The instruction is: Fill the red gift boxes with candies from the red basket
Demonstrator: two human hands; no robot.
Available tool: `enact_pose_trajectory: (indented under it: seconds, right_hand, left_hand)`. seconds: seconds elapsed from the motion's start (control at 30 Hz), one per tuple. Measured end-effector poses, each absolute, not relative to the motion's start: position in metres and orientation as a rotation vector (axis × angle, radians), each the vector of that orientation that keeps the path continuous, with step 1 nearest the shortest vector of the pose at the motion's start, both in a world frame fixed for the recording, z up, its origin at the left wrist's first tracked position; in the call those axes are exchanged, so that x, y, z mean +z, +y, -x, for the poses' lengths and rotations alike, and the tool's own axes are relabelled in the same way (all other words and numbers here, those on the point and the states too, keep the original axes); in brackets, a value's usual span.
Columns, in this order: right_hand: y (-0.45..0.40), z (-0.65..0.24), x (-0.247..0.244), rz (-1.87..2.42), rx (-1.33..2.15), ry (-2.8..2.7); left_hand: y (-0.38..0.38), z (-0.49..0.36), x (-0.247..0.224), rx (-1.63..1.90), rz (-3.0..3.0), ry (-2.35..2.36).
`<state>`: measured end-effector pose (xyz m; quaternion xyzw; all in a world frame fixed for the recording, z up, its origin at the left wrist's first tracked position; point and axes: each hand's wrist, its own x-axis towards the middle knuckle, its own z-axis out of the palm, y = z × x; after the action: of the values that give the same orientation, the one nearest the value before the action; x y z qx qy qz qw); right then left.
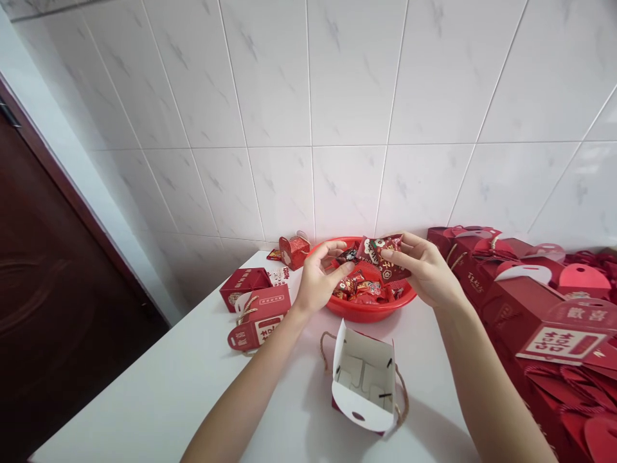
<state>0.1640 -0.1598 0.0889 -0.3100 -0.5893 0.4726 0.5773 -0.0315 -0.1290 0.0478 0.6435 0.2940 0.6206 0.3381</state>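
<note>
Over the red basin (369, 314) my right hand (427, 270) pinches a dark red candy packet (385, 257) between thumb and fingers. My left hand (321, 276) is at the basin's left side, its thumb and fingers closed around a small dark wrapped candy (348, 255). More red-wrapped candies (369, 291) lie in the basin below both hands. Nearer to me, an open box (364, 370) with a white inside and rope handles stands on the white table, its flaps spread and nothing seen inside but small dark slots or tabs.
Two closed red boxes (265, 315) lie left of the basin, with a small red heart-shaped box (294, 251) behind them. Many red gift boxes (544, 315) are piled along the right side. A tiled wall (347, 186) stands behind the table (183, 386).
</note>
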Motion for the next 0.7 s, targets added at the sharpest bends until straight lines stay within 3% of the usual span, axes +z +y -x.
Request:
enact_pose_trajectory:
  seconds: [0.7]
  right_hand:
    - [-0.17, -0.157, 0.094, 0.704, 1.22, -1.323]
  left_hand:
    - [-0.142, 0.034, 0.061, 1.479, -1.66, 0.629]
